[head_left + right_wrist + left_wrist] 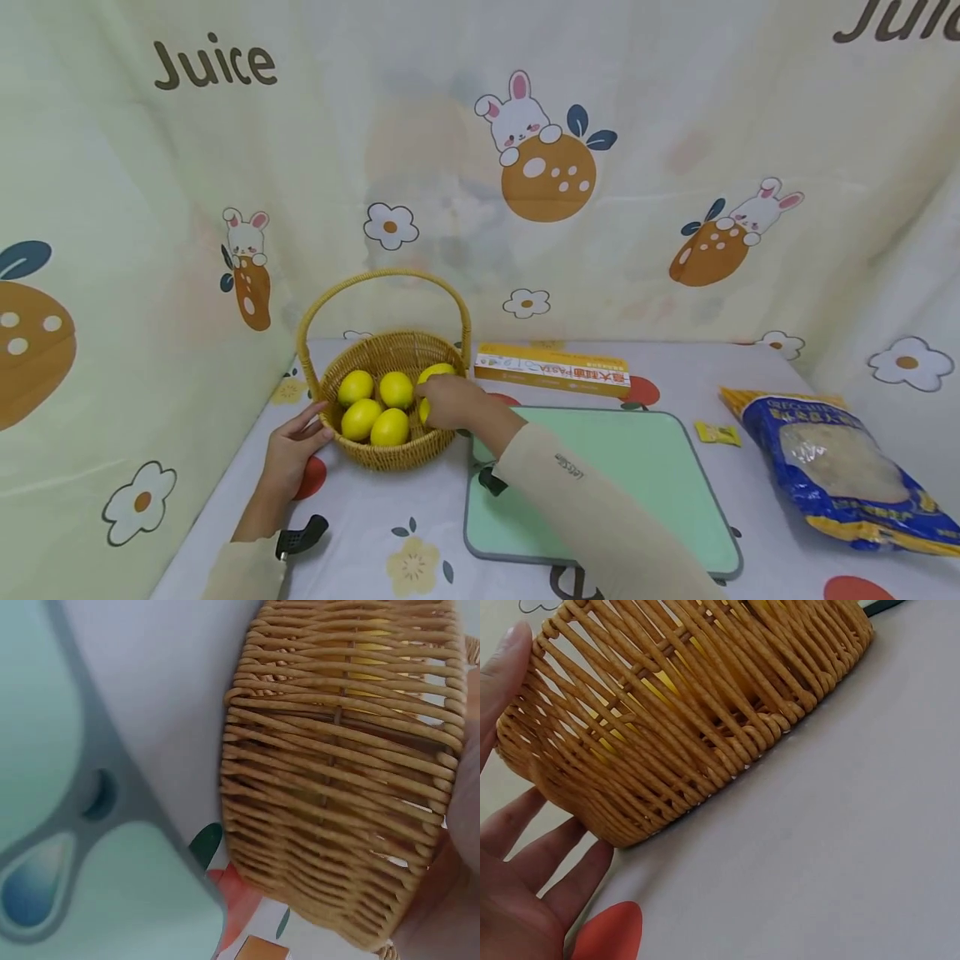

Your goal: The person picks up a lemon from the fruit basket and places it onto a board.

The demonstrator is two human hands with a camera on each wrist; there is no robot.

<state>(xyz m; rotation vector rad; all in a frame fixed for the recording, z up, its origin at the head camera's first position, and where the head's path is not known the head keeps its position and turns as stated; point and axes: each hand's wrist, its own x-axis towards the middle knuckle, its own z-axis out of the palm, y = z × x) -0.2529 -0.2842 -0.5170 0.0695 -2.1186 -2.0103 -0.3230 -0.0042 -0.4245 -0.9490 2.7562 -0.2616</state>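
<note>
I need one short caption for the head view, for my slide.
Left hand touches a wicker basket; right hand reaches among its lemons, beside a green board.

Tabletop (352, 517): white, printed with flowers and red fruit. Directly on it: green board (622, 450); wicker basket (390, 457) left of board; pasta box (552, 369) behind board; small yellow packet (717, 434) right; blue bag (843, 467) farther right.

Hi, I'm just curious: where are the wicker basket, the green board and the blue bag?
Wicker basket (384, 458): head view, on its front wall.
Green board (652, 467): head view, on its bare surface right of the sleeve.
Blue bag (840, 462): head view, on its clear window.
</note>
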